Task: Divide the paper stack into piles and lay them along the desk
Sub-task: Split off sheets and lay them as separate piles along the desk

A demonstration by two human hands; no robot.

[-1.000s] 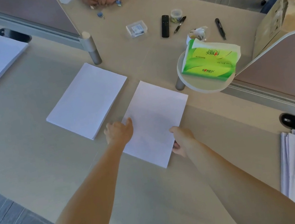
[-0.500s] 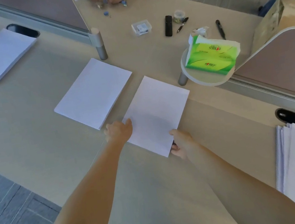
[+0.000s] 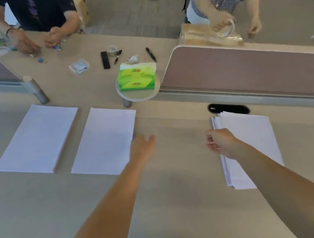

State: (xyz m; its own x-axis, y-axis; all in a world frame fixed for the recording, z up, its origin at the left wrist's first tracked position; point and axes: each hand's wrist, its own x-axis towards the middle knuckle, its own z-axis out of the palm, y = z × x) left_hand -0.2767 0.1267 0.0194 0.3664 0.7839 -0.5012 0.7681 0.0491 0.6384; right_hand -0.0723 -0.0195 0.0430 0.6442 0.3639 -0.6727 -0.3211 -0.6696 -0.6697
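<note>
Second pile (image 3: 103, 140) was let go, laid beside the first pile (image 3: 37, 139) along the far edge of the desk (image 3: 174, 188) | left hand (image 3: 143, 148) was lifted clear, fingers relaxed | right hand (image 3: 218, 142) was moved to the paper stack (image 3: 254, 133), fingers curled at its left edge, grip not discernible | third pile judged next

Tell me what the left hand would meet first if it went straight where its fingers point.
Beyond the left hand lies bare beige desk, then probably the grey rail under the mauve divider panel; depth unclear.
</note>
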